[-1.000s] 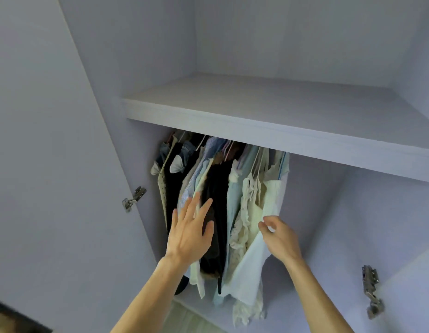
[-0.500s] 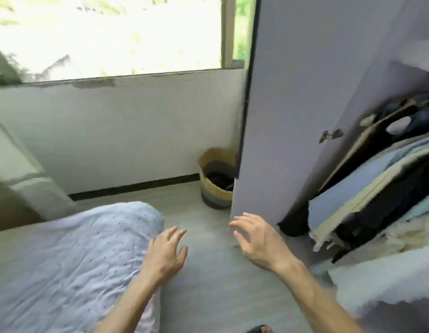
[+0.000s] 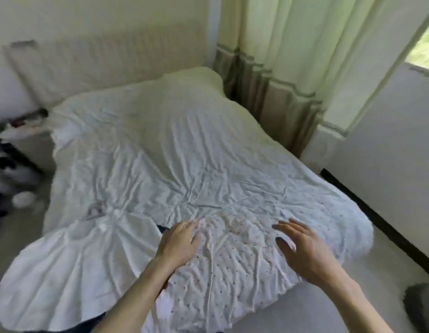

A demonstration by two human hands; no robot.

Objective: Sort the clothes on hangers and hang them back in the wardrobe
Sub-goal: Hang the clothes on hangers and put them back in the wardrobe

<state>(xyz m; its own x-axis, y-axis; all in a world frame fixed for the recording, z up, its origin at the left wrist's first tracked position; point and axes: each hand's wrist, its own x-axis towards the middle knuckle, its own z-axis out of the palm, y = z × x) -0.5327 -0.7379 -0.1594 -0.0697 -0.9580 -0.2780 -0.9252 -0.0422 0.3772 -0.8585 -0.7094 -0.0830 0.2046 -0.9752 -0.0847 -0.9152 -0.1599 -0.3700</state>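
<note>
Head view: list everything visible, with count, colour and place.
Bed cover: one, white with small dots, centre.
Garment: one, white, pleated, on the cover's near left.
Curtain: one, pale green with grey-brown band, upper right.
Window: one, bright, far upper right.
Ribbed panel: one, white, wall behind bed.
Clutter: blurred, dark and white, left edge.
Dark object: one, blurred, lower right.
Left hand: open, over the cover's near end.
Right hand: open, beside it, to the right.

One bed (image 3: 184, 152) under a crumpled white dotted cover fills the middle. One white pleated garment (image 3: 71, 267) lies lower left. Two hands: left hand (image 3: 178, 242), right hand (image 3: 304, 251). One pale green curtain (image 3: 280, 56) and one window (image 3: 424, 49), upper right.
</note>
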